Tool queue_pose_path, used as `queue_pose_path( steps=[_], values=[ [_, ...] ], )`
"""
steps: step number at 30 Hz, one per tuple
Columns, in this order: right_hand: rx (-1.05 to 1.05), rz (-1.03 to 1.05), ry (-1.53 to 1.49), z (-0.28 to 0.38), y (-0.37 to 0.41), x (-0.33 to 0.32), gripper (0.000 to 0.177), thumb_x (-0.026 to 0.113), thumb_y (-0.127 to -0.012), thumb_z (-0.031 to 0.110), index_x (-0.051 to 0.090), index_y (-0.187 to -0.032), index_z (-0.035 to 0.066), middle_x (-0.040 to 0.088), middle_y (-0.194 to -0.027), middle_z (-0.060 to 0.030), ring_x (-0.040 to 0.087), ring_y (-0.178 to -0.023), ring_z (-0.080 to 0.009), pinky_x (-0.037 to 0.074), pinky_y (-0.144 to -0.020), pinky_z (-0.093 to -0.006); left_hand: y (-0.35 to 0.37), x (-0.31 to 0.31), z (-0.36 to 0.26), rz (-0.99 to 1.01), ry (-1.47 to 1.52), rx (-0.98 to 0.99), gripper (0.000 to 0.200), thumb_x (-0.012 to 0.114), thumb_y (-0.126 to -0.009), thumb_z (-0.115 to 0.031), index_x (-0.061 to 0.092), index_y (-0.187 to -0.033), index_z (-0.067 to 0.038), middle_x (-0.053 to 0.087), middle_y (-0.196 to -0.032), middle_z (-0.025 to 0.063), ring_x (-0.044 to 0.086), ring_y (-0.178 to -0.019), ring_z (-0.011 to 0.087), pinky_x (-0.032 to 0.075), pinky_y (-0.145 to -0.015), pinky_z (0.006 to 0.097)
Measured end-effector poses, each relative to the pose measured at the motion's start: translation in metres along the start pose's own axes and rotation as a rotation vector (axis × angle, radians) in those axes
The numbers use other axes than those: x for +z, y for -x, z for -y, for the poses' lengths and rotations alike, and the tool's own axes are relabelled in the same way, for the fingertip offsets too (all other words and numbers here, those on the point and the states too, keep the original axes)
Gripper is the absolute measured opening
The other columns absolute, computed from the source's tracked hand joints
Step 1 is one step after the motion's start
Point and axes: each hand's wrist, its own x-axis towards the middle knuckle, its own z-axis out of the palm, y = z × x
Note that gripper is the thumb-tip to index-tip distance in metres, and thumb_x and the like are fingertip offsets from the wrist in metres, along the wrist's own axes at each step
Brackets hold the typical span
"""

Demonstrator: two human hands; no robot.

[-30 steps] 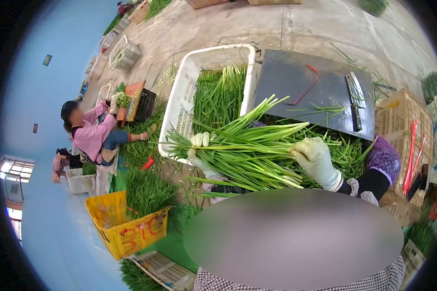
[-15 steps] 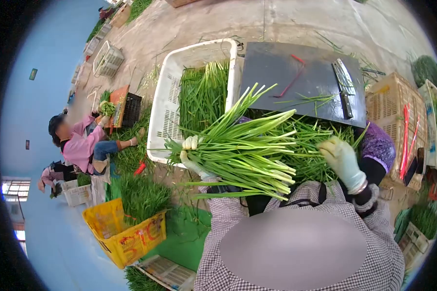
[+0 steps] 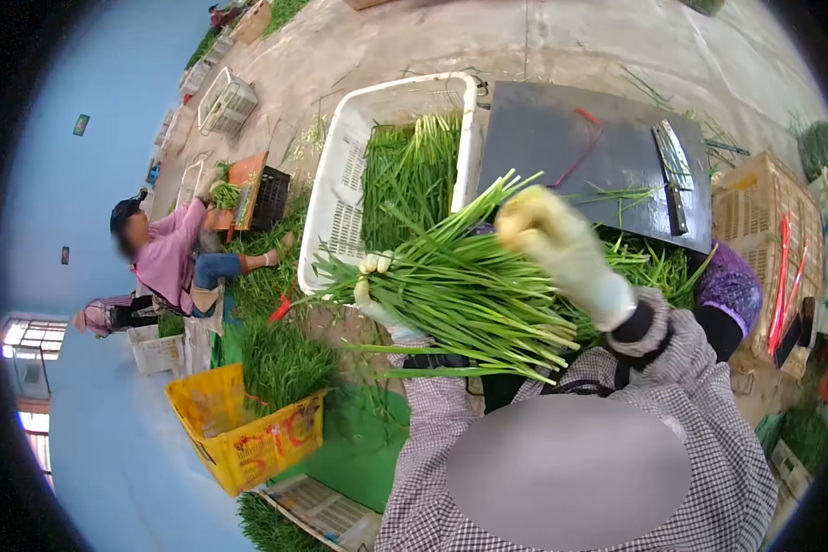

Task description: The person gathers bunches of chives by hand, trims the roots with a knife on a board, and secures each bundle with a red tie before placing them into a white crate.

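Note:
My left hand (image 3: pixel 374 269), in a pale glove, wraps its fingers round the leafy end of a large bunch of long green chives (image 3: pixel 488 294). The pale stalk ends fan out to the right over my lap. My gloved right hand (image 3: pixel 561 244) is raised at the upper right side of the bunch, blurred, its fingers curled in. Whatever may be between those fingers is hidden. Loose chives (image 3: pixel 649 269) lie below and to the right of my right hand, in front of the dark board (image 3: pixel 561 120).
A white crate (image 3: pixel 342 175) holds more chives. On the board lie a knife (image 3: pixel 675 189) and a red strip (image 3: pixel 580 152). At left stands a yellow crate (image 3: pixel 258 455), and beyond it a co-worker (image 3: pixel 170 244) sits. Red strips (image 3: pixel 780 276) hang on a tan crate (image 3: pixel 741 216).
My right hand has moved left and up from the loose chives to above the bunch. My left hand keeps its hold. The whole view has shifted slightly.

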Motion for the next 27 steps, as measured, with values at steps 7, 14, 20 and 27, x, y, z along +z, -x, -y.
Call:
queue_pose_path(
  steps=[7, 14, 20, 27],
  values=[
    [0.705, 0.482, 0.260, 0.017, 0.067, -0.083, 0.021, 0.064, -0.105, 0.020, 0.076, -0.108, 0.002, 0.075, -0.099, -0.0092, 0.072, -0.077, -0.0184, 0.058, -0.072, -0.0327, 0.003, -0.020, 0.013, 0.022, 0.150, -0.030, 0.014, 0.064, -0.094, -0.022, 0.051, -0.093, -0.016, 0.051, -0.089, -0.0016, 0.054, -0.090, 0.0147, 0.047, -0.094, 0.0373],
    [-0.014, 0.156, 0.810, 0.005, 0.071, -0.015, 0.010, 0.071, -0.093, 0.023, 0.072, -0.099, 0.015, 0.068, -0.093, -0.0069, 0.068, -0.085, -0.0262, 0.052, -0.073, -0.0415, -0.001, -0.019, 0.015, 0.095, 0.175, 0.001, 0.013, 0.062, -0.091, -0.018, 0.049, -0.088, -0.016, 0.049, -0.083, -0.0035, 0.051, -0.080, 0.0133, 0.047, -0.089, 0.0344],
    [-0.284, 0.295, 0.892, -0.041, 0.033, 0.026, 0.021, 0.063, -0.089, 0.015, 0.070, -0.109, 0.013, 0.065, -0.095, -0.0046, 0.068, -0.086, -0.0253, 0.053, -0.075, -0.0382, 0.001, 0.000, 0.016, 0.054, 0.010, 0.031, 0.013, 0.059, -0.098, -0.027, 0.053, -0.092, -0.018, 0.055, -0.087, -0.0026, 0.055, -0.084, 0.0145, 0.049, -0.088, 0.0356],
    [-0.487, 0.498, 1.045, -0.065, 0.019, 0.047, 0.013, 0.059, -0.091, 0.022, 0.067, -0.097, 0.014, 0.061, -0.092, -0.0022, 0.065, -0.087, -0.0200, 0.052, -0.075, -0.0366, 0.013, 0.031, 0.012, -0.276, -0.084, 0.015, 0.026, 0.063, -0.098, -0.040, 0.064, -0.106, -0.015, 0.066, -0.103, 0.0019, 0.062, -0.096, 0.0192, 0.055, -0.088, 0.0424]
  ],
)
